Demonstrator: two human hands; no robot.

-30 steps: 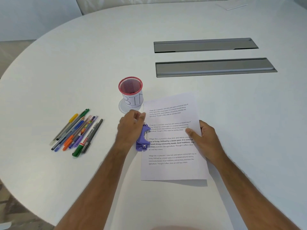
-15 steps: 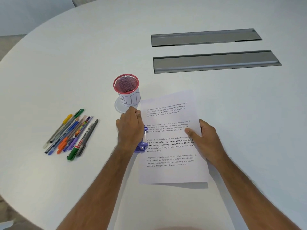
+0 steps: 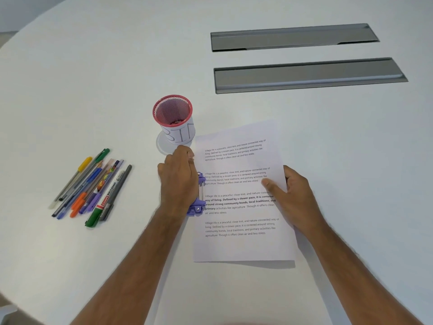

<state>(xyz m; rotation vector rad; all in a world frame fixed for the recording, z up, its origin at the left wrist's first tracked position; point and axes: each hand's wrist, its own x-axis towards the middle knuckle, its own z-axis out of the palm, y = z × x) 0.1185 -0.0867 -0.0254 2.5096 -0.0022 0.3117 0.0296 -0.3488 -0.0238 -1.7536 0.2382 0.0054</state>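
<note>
Head view: left hand sits curled, palm down, over a purple hole punch, fingers wrapped round its top & far end. Only the punch's near end & the metal rods on the paper side show. Punch lies on the white table w/ its mouth at the left edge of a printed sheet, approx halfway along that edge. Right hand holds the sheet's right edge: thumb flat on top by the 2nd text block, other fingers curled at the edge, tips hidden. Sheet lies lengthwise toward the person; its near edge casts a thin shadow. Just beyond the left knuckles stands a pink mesh cup, upright, w/ a paper label reading "BIN"; whether it touches the hand, can't tell. Well to the left, pens & markers lie side by side. Far side: two grey metal slots run parallel in the tabletop.
</note>
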